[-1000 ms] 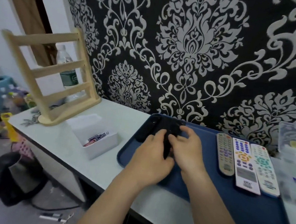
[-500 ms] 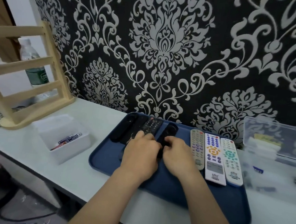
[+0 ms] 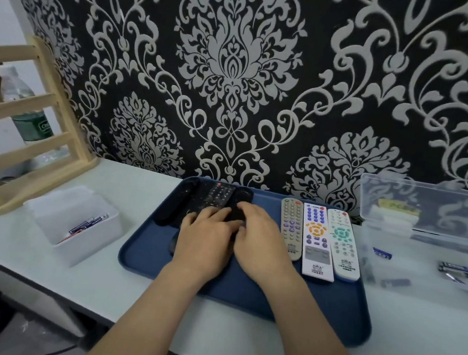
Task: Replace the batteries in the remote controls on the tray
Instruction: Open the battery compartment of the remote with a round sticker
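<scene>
A blue tray point(image 3: 327, 321) lies on the white table. Three black remotes sit at its far left: a curved one point(image 3: 174, 207), a buttoned one point(image 3: 221, 194) and a round-topped one point(image 3: 244, 195). My left hand point(image 3: 203, 241) and my right hand point(image 3: 262, 244) meet over the round-topped one's lower part point(image 3: 233, 216), fingers curled onto it where it lies on the tray. Most of it is hidden under my hands. To the right lie a grey remote point(image 3: 290, 228), a white remote with blue and orange buttons point(image 3: 317, 239) and a white remote with green buttons point(image 3: 342, 242).
A white bin point(image 3: 61, 212) holding batteries point(image 3: 88, 223) stands left of the tray. A clear plastic box point(image 3: 423, 212) with loose batteries point(image 3: 455, 268) sits at the right. A wooden rack point(image 3: 31, 129) and a water bottle point(image 3: 29, 120) stand at the far left.
The view has swung to the right, so the tray and hands sit nearer the middle. Both hands stay together on the same black remote, with only small finger shifts.
</scene>
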Action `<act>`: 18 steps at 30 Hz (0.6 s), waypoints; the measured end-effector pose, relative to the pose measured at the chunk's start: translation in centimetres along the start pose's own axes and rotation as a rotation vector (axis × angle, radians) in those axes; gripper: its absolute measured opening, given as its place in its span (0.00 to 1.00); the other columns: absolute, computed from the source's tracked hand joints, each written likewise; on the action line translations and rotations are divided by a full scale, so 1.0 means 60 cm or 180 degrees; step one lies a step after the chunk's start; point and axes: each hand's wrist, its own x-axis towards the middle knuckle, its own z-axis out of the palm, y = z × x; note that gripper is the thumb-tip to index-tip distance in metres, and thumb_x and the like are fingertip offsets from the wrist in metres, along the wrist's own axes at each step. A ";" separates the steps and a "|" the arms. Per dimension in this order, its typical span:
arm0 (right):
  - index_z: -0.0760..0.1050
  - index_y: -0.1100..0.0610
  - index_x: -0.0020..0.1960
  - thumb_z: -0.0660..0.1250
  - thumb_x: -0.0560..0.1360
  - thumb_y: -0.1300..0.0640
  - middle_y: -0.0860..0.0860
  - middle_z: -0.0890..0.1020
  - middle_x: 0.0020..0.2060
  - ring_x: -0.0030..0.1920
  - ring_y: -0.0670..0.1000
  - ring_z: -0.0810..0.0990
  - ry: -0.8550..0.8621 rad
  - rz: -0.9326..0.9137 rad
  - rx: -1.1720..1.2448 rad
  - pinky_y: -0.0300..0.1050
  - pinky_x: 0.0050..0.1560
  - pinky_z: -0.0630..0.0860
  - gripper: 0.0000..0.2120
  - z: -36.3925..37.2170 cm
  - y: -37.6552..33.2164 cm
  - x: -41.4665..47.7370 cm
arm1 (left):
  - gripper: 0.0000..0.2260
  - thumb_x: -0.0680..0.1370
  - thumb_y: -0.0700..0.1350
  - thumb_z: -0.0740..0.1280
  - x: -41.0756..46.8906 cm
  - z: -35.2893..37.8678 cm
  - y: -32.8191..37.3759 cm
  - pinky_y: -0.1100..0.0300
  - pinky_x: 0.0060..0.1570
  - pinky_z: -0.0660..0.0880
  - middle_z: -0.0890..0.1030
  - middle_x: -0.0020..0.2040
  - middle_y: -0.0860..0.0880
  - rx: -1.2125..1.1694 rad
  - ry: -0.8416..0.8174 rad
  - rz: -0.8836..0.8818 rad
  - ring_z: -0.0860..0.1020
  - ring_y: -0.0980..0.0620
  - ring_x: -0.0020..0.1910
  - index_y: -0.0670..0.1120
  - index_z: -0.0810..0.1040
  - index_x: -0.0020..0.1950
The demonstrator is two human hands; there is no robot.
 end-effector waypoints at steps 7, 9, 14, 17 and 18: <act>0.62 0.50 0.73 0.64 0.78 0.52 0.52 0.68 0.69 0.69 0.56 0.63 0.0029 0.0668 -0.1188 0.58 0.64 0.66 0.25 -0.076 0.051 -0.031 | 0.18 0.79 0.49 0.62 0.009 0.000 0.016 0.47 0.66 0.63 0.71 0.70 0.52 -0.0019 0.0194 -0.0240 0.64 0.47 0.69 0.55 0.72 0.69; 0.60 0.49 0.74 0.66 0.77 0.48 0.52 0.67 0.69 0.70 0.57 0.62 -0.0263 0.0864 -0.1335 0.59 0.65 0.65 0.29 -0.085 0.068 -0.042 | 0.17 0.78 0.45 0.63 0.014 0.001 0.030 0.49 0.62 0.69 0.75 0.66 0.51 -0.0360 0.0466 0.0042 0.70 0.45 0.65 0.51 0.76 0.66; 0.65 0.52 0.70 0.69 0.74 0.52 0.53 0.71 0.65 0.66 0.56 0.68 -0.0429 0.0664 -0.1138 0.49 0.65 0.68 0.27 -0.095 0.104 -0.056 | 0.22 0.80 0.48 0.62 0.012 0.004 0.112 0.53 0.68 0.65 0.67 0.74 0.51 -0.1078 -0.0362 0.0907 0.64 0.49 0.71 0.51 0.67 0.74; 0.70 0.54 0.66 0.72 0.72 0.53 0.53 0.73 0.62 0.62 0.55 0.72 -0.0346 0.0597 -0.1070 0.47 0.60 0.71 0.24 -0.103 0.112 -0.059 | 0.20 0.78 0.53 0.64 0.014 0.005 0.123 0.52 0.63 0.70 0.72 0.69 0.52 -0.0809 -0.0403 0.0771 0.68 0.49 0.67 0.50 0.72 0.69; 0.71 0.55 0.65 0.73 0.71 0.52 0.53 0.74 0.61 0.62 0.55 0.72 -0.0330 0.0612 -0.1072 0.47 0.59 0.71 0.25 -0.105 0.114 -0.059 | 0.17 0.76 0.56 0.66 0.014 0.001 0.121 0.52 0.59 0.72 0.76 0.63 0.51 -0.0782 -0.0202 0.0642 0.72 0.49 0.62 0.50 0.76 0.62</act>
